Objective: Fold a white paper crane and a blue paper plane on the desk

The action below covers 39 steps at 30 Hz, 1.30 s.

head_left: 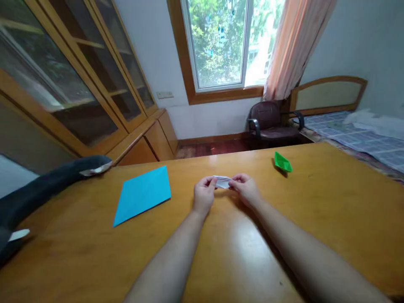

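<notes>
Both hands meet over the middle of the wooden table point(331, 219), the left hand point(203, 195) and right hand point(246, 189) each pinching one end of a small folded white paper point(222, 182) between closed fingertips. Its long axis runs left to right, held just above the tabletop. A blue sheet point(143, 193) lies flat to the left, and a green paper boat point(283, 162) sits farther off to the right.

This is a room in a home, a bedroom used also as a study. A bed point(356, 134) with a checked cover and wooden headboard point(328, 94) stands by the window point(221, 42), which has a peach curtain point(293, 46). A glass-fronted cabinet point(78, 84), a dark armchair point(271, 124) and a wooden table point(315, 210) furnish it.
</notes>
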{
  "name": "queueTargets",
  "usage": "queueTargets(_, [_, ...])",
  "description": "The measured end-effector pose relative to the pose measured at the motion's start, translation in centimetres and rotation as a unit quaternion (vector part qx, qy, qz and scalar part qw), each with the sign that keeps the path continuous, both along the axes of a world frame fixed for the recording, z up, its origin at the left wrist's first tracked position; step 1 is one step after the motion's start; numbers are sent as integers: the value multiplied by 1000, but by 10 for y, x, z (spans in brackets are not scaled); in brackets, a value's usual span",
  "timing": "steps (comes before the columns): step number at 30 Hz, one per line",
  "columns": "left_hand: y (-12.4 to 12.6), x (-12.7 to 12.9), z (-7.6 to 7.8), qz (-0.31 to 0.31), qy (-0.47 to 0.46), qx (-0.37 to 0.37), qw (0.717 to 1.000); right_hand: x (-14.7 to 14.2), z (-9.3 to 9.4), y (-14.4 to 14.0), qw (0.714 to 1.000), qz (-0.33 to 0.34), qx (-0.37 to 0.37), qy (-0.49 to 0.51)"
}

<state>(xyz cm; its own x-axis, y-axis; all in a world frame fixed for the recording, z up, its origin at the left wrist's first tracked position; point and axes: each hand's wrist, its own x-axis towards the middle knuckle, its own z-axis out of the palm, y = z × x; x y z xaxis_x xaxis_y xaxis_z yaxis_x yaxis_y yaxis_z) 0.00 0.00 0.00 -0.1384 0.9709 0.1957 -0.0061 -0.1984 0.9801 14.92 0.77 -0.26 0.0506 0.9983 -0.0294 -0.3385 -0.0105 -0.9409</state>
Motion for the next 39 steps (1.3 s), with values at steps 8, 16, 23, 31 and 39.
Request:
queueTargets(8, [-4, -13, 4, 90, 251, 68, 962, -4, 4, -3, 999, 23, -5, -47])
queueTargets(16, [-1, -16, 6, 113, 329, 91, 933, -8, 4, -4, 998, 20, -27, -50])
queueTargets(23, [1, -13, 7, 119, 289, 66, 948, -8, 5, -4, 998, 33, -44, -32])
queueTargets(31, [0, -11, 2, 56, 216, 33, 974, -5, 1, -1, 998, 4, -51, -28])
queueTargets(39, [1, -8, 9, 58, 209, 45, 975, -6, 3, -3, 998, 20, -52, -5])
